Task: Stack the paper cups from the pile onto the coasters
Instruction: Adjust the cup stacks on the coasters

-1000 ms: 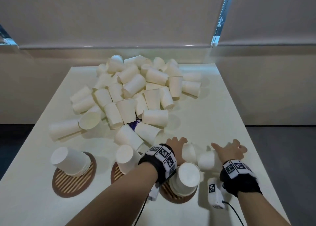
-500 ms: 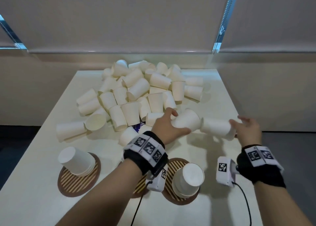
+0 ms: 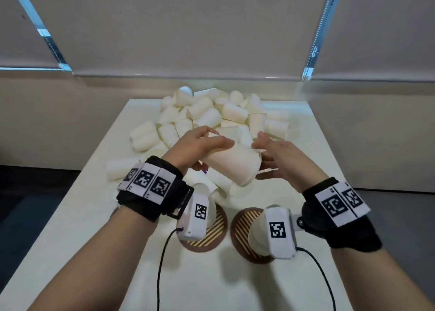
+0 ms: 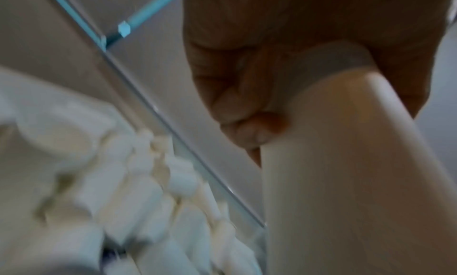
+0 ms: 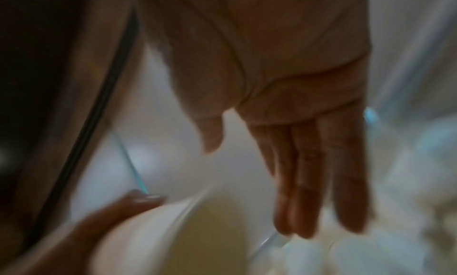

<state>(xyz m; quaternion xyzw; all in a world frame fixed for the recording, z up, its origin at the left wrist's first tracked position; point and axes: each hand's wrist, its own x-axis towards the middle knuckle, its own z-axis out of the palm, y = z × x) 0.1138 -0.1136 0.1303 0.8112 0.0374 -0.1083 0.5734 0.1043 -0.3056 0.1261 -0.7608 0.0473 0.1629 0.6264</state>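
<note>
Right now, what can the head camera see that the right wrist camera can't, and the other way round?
Only the head view shows the striped coasters, both wristbands and the whole table. Only the right wrist view shows the right hand from its palm side, fingers straight and holding nothing. Both show the left hand gripping a paper cup, and, blurred, the cup pile.

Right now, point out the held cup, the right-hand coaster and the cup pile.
held cup (image 3: 231, 163), head view, on its side wall between the two hands
right-hand coaster (image 3: 242, 226), head view, on its bare striped left part
cup pile (image 3: 209, 117), head view, on a cup lying mid-pile
</note>
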